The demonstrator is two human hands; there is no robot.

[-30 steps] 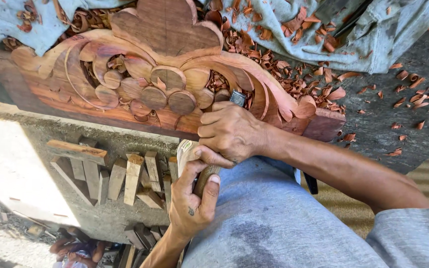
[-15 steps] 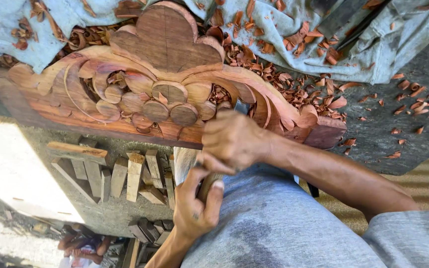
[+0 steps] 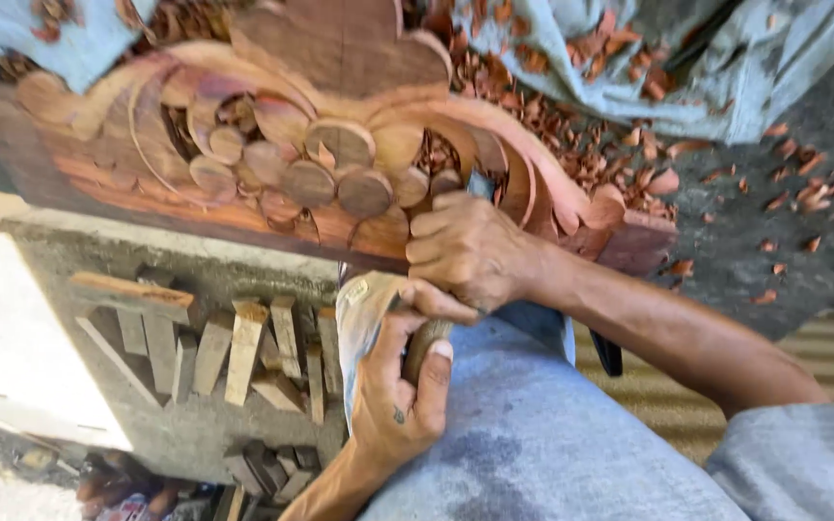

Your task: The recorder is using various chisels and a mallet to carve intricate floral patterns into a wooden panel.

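Gripping a chisel (image 3: 480, 183), the right hand (image 3: 470, 253) has its fingers (image 3: 433, 224) curled shut around the shaft, so only the dark steel tip shows above the knuckles, set against the carving (image 3: 340, 145). That carving, one reddish wood panel with scrolls and a cluster of round bosses, lies across the near edge of the bench (image 3: 745, 241). Just below it, the left hand (image 3: 400, 386) is wrapped tightly round the handle of a mallet (image 3: 364, 309), thumb pressed along the handle, the pale blocky head rising beside the right wrist; the two hands touch. Wood chips (image 3: 581, 125) lie thick along the carving's far side and scatter toward the bench's right edge, too many to count. A pale cloth (image 3: 687, 58) is bunched at the far right corner. Below the bench's near edge, about a dozen wood offcuts (image 3: 234, 347) lie side by side on a lower ledge; the exact number is blurred.
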